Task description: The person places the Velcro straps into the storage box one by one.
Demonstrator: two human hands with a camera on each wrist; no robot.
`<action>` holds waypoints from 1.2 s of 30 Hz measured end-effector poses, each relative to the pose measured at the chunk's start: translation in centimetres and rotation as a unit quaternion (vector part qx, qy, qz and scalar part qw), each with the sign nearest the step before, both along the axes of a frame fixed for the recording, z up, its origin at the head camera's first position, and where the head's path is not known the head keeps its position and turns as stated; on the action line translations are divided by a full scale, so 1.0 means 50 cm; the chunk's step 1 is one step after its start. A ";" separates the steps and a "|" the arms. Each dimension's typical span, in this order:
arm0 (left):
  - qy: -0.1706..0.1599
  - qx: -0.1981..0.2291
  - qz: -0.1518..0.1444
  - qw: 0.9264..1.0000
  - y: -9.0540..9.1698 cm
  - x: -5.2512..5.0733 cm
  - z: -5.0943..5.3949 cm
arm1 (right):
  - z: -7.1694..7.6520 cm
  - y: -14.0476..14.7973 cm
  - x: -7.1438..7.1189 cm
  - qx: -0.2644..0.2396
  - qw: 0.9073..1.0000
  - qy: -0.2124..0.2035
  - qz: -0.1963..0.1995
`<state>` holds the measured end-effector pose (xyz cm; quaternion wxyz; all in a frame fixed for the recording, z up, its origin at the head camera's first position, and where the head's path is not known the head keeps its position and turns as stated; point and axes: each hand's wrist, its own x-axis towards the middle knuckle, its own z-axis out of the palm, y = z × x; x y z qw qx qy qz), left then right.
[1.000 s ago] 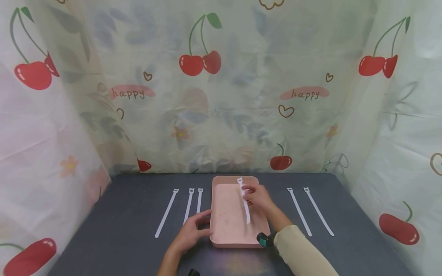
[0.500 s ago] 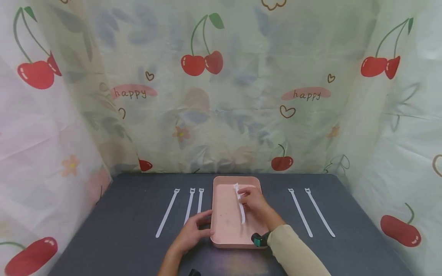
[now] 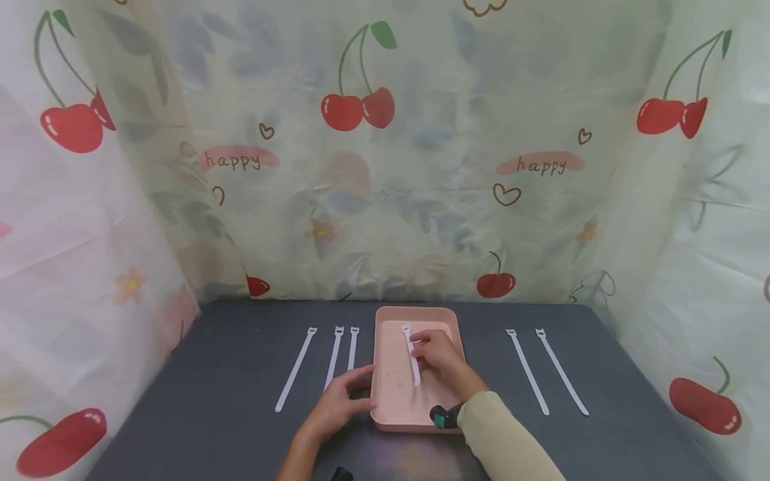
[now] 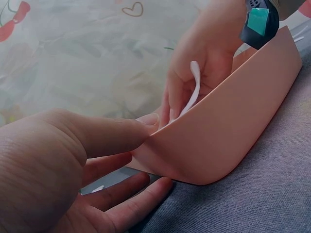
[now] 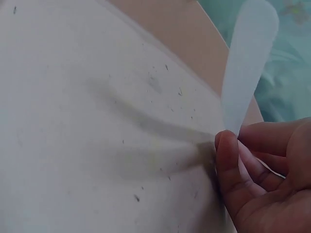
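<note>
Pinching a white strap (image 3: 415, 371), R hand (image 3: 442, 354) is hovering over the pink tray (image 3: 394, 402) w/ L hand (image 3: 337, 401), loosely spread, touching its side.

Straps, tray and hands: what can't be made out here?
Head view: lower ends of two straps beside the tray, behind the left hand.
Head view: part of its right rim, behind the right arm.
Left wrist view: tray floor, behind the tray wall.
Right wrist view: slotted head of the held strap, behind the right hand or out of frame.
</note>
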<state>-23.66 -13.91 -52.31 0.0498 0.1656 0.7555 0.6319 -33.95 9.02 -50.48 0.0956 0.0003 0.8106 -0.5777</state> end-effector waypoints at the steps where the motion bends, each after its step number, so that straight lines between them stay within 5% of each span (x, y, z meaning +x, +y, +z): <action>1: 0.001 0.000 0.000 1.000 0.000 0.000 0.000 | 0.000 -0.003 0.000 -0.004 1.000 -0.003 0.000; 24: 0.006 0.007 -0.003 1.000 0.001 0.003 0.005 | -0.001 -0.046 -0.005 0.080 0.997 0.016 0.010; 31: 0.009 0.030 -0.009 0.999 0.008 0.037 0.063 | 0.003 -0.055 -0.002 0.092 0.995 0.023 0.012; 36: 0.012 0.023 -0.007 1.000 0.007 0.039 0.064 | 0.005 -0.059 0.000 0.102 0.994 0.036 0.016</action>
